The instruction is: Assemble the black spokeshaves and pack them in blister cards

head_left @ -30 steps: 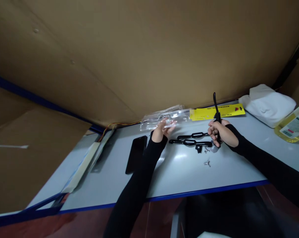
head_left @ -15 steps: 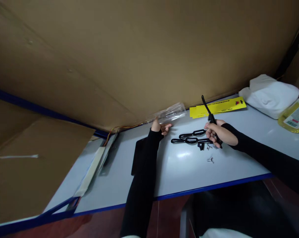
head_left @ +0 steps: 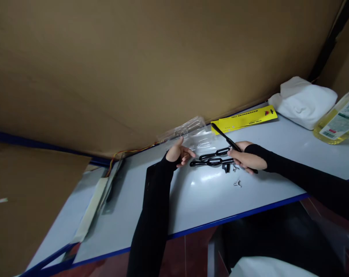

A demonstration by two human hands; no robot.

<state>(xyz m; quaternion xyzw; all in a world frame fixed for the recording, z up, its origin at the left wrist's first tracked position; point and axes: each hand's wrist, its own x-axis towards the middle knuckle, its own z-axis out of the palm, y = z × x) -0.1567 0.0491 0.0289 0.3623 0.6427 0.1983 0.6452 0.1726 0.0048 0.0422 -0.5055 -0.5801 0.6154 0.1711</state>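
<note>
My right hand (head_left: 243, 158) grips a long black bar (head_left: 224, 137) that slants up and to the left above the table. Two more black slotted bars (head_left: 212, 159) lie flat on the pale table (head_left: 209, 200) between my hands. My left hand (head_left: 178, 153) hovers just left of them with fingers loosely spread and nothing in it, beside clear plastic packaging (head_left: 188, 132). A small black piece (head_left: 227, 167) and a metal wing nut (head_left: 237, 183) lie near my right hand.
A yellow packaging card (head_left: 244, 119), a white bag (head_left: 303, 100) and a bottle of yellow liquid (head_left: 336, 121) sit at the back right. A large cardboard sheet (head_left: 151, 65) rises behind the table. A pale strip and a dark flat piece (head_left: 103, 192) lie at the left.
The black bar in my right hand has tilted from upright to slanting left. My left hand has let go of the clear packaging and drawn back toward the bars.
</note>
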